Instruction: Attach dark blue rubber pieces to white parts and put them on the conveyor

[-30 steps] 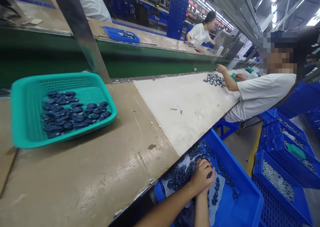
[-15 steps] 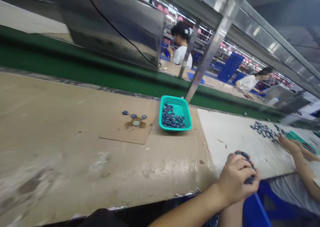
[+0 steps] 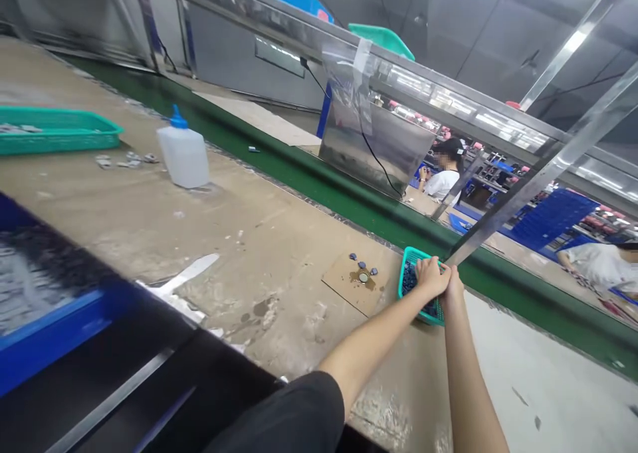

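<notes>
My left hand (image 3: pixel 428 275) and my right hand (image 3: pixel 452 287) are pressed together just above a teal plastic basket (image 3: pixel 407 268) on the tan bench top. Their fingers cover most of the basket. Dark blue moulded parts (image 3: pixel 409 281) show inside it, at its left side. The hands hide whether they still hold any of these parts. My left forearm comes in from the lower left in a black sleeve, and my right forearm rises from the bottom.
A white plastic bottle with a blue cap (image 3: pixel 183 151) and a second teal basket (image 3: pixel 50 131) stand at the left. A cardboard sheet (image 3: pixel 343 283) holds several blue pieces. A blue crate (image 3: pixel 44 300) sits lower left. A metal post (image 3: pixel 538 174) rises beyond my hands, and a co-worker (image 3: pixel 441 184) sits beyond the green belt.
My view has swung left along the bench. My hands, which held a cluster of dark blue parts at the bench edge, have moved over the teal basket.
</notes>
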A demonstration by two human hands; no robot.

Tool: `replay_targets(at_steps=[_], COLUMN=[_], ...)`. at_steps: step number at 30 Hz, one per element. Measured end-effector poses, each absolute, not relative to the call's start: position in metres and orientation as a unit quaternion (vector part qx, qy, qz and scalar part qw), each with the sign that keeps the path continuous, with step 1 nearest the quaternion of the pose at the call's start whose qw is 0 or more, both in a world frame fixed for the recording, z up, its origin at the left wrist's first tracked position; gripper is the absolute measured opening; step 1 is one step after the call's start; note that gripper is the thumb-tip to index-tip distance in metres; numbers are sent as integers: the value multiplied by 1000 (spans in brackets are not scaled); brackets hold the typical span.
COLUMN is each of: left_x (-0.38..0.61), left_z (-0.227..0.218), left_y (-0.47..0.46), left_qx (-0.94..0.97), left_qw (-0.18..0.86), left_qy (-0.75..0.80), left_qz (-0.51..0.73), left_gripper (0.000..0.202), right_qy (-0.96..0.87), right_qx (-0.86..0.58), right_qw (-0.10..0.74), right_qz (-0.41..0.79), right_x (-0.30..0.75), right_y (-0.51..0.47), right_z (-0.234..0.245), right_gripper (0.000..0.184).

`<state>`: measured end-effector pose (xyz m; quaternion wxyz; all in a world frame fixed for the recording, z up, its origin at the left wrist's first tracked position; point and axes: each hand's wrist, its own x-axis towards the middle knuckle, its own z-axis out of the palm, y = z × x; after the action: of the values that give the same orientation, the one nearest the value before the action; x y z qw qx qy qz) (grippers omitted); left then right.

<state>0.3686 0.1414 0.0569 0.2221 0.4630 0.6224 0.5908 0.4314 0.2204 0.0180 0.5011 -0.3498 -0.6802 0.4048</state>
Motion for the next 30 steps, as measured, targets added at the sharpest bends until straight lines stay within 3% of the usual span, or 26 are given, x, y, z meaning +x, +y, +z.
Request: replay_targets(at_steps=[11, 17, 19, 22, 24, 30], left_x=[173, 73, 58, 51, 52, 51], left_z=[64, 7, -9, -22, -25, -31], left_y=[71, 22, 15, 15, 16, 14], left_qx=[489, 429, 427, 450, 475, 560], left_qw=[219, 156, 146, 145, 140, 79], left_qy=[647, 730, 738, 734, 731, 733], left_qz=[543, 508, 502, 487, 469, 378], left_gripper=[81, 67, 62, 61, 61, 51], right_qy=[-760, -790, -790, -839, -848, -777], right_qx=[-422, -403, -407, -385, -385, -467], right_qw=[425, 430, 454, 385, 364, 421], right_qz=[253, 166, 65, -8, -17, 28], right_x=[477, 471, 486, 508, 516, 506], right_y=[162, 94, 72, 59, 66, 138], right_z=[36, -2, -25, -50, -46, 16], right_gripper=[57, 54, 46, 38, 34, 35])
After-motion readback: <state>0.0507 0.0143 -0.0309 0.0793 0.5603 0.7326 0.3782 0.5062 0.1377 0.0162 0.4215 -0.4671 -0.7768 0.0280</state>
